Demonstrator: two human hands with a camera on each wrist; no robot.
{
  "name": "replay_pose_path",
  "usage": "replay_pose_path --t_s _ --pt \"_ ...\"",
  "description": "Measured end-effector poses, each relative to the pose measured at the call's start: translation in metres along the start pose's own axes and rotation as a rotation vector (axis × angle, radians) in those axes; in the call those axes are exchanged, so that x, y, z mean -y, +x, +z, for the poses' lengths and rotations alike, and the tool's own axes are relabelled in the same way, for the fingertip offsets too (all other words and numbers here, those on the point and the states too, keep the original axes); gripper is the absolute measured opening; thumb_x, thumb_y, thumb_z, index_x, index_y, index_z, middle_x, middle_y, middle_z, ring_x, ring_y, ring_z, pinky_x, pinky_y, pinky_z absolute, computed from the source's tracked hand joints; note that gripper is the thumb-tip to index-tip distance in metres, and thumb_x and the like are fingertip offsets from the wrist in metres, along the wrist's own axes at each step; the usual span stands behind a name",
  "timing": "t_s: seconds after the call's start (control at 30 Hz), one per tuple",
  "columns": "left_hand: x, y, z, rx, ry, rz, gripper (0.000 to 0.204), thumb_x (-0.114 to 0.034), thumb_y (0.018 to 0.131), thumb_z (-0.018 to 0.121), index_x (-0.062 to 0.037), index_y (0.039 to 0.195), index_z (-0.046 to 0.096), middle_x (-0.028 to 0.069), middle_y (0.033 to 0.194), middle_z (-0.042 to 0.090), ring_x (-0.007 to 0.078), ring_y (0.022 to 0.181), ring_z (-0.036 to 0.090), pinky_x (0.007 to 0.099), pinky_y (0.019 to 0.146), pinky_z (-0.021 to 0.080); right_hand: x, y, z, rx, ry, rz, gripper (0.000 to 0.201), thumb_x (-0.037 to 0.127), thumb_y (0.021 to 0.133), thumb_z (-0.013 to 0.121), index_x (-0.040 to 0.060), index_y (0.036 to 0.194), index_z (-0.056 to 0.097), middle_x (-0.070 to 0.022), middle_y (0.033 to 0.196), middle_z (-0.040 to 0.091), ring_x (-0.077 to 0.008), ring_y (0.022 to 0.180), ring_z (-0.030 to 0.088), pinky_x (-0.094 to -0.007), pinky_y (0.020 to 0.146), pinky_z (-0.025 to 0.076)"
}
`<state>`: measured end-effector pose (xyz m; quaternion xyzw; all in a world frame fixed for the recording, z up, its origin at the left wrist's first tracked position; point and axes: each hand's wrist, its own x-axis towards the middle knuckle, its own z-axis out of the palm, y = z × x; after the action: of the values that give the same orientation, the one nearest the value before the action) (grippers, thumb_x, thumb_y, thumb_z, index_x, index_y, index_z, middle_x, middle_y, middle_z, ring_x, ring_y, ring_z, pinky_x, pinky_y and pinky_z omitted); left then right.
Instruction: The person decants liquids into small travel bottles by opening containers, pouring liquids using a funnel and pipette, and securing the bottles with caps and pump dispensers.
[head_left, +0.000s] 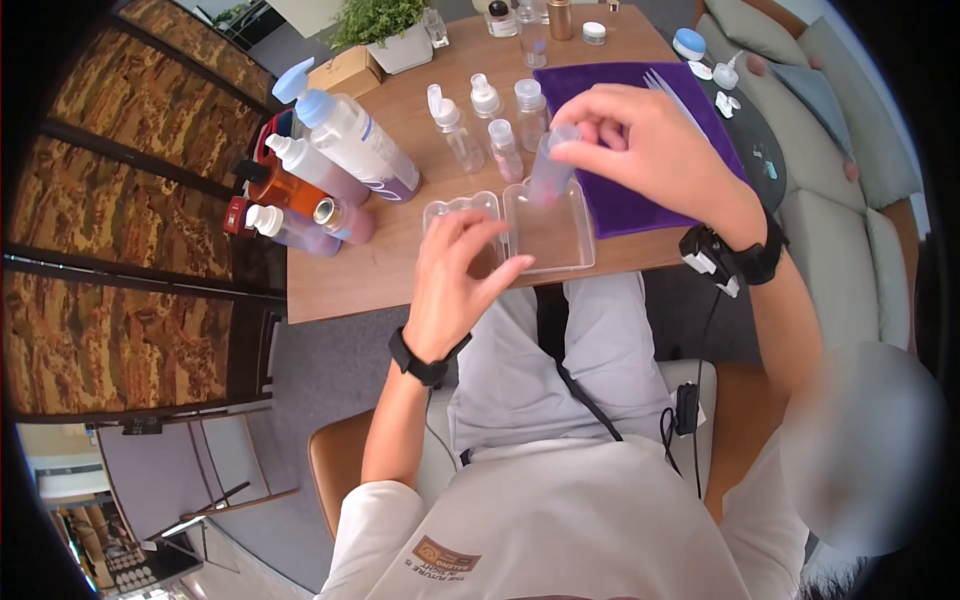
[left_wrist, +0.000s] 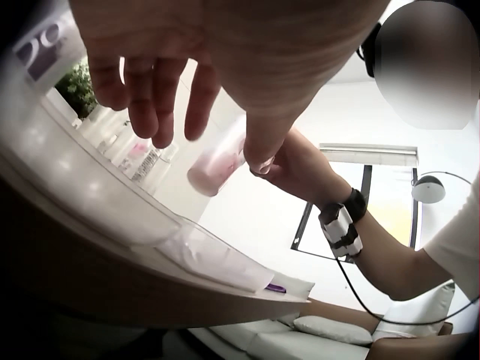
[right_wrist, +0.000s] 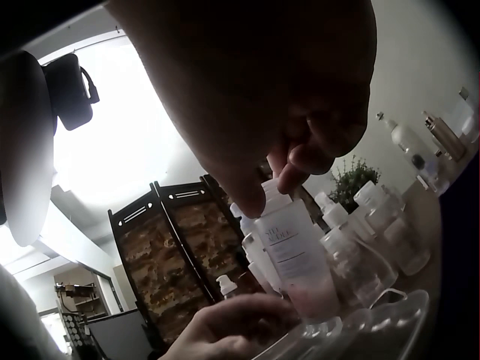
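My right hand (head_left: 650, 150) pinches a translucent squeeze tube (right_wrist: 296, 251) by its cap, with printed lettering on the side and some pink at the bottom. In the head view the tube hangs over the right half of an open clear plastic case (head_left: 590, 250) with a scalloped edge. Over the case's left half, my left hand (head_left: 450, 270) is held with loosely bent fingers and thumb apart, nothing between them. Just behind the case stand a small bottle with pink contents (head_left: 505, 155) and a clear spray bottle (head_left: 460, 140).
Large bottles, including a blue-topped pump bottle (head_left: 360, 150), crowd the table's left side. A purple cloth (head_left: 640, 215) lies on the right, bearing tweezers-like metal tools (head_left: 672, 95). A potted plant (head_left: 400, 50) stands at the back. A grey sofa (head_left: 815, 220) is beyond the right side.
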<state>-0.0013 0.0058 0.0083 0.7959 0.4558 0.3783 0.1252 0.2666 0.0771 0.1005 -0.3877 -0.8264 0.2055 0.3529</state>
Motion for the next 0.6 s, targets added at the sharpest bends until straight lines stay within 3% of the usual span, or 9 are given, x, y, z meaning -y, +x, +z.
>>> replay_pose_path --t_s 0.1,0.2,0.23,0.33,0.6 --pt "-0.002 -0.013 -0.006 0.087 0.03 0.04 0.032 -0.021 0.081 0.089 -0.0055 0.107 0.078 0.008 0.113 0.067 0.0298 0.103 0.061 0.0421 0.092 0.05 -0.005 0.009 -0.004 -0.013 0.007 0.072 0.023 0.017 0.089 0.082 0.0034 0.106 0.075 0.001 0.077 0.06 -0.0089 0.062 0.046 -0.0273 0.057 0.04" --pt "0.002 -0.02 -0.003 0.122 0.005 0.032 0.032 -0.021 0.081 0.088 -0.0065 0.108 0.078 0.0059 0.111 0.067 0.0271 0.1 0.061 0.0405 0.09 0.049 -0.017 0.016 0.005 -0.045 -0.113 0.002 0.023 0.018 0.089 0.081 0.0031 0.105 0.075 -0.0004 0.077 0.062 -0.0103 0.062 0.049 -0.0283 0.058 0.041" --pt "0.003 -0.021 -0.002 0.105 0.008 0.049 0.028 -0.018 0.083 0.087 -0.0077 0.107 0.078 0.0038 0.108 0.068 0.0239 0.098 0.061 0.0388 0.087 0.048 -0.018 0.018 0.007 -0.032 -0.098 0.04 0.024 0.02 0.09 0.08 0.0031 0.105 0.075 -0.0016 0.077 0.063 -0.012 0.063 0.051 -0.0296 0.058 0.042" --pt "0.004 -0.023 0.0 0.087 0.012 0.038 0.028 -0.013 0.08 0.088 -0.0079 0.106 0.079 0.0052 0.105 0.069 0.0278 0.098 0.061 0.04 0.086 0.05 -0.02 0.023 0.015 -0.025 -0.16 0.084 0.027 0.028 0.089 0.078 0.0028 0.1 0.075 -0.0061 0.075 0.069 -0.0246 0.068 0.065 -0.0369 0.065 0.05" --pt "0.006 -0.023 0.005 0.04 -0.024 0.063 0.015 -0.01 0.08 0.086 -0.0089 0.094 0.081 0.0026 0.096 0.069 0.025 0.091 0.059 0.0384 0.081 0.05 -0.027 0.028 0.03 0.003 -0.208 0.136 0.03 0.032 0.088 0.078 0.0036 0.099 0.076 -0.0064 0.077 0.069 -0.0264 0.07 0.067 -0.0391 0.065 0.051"
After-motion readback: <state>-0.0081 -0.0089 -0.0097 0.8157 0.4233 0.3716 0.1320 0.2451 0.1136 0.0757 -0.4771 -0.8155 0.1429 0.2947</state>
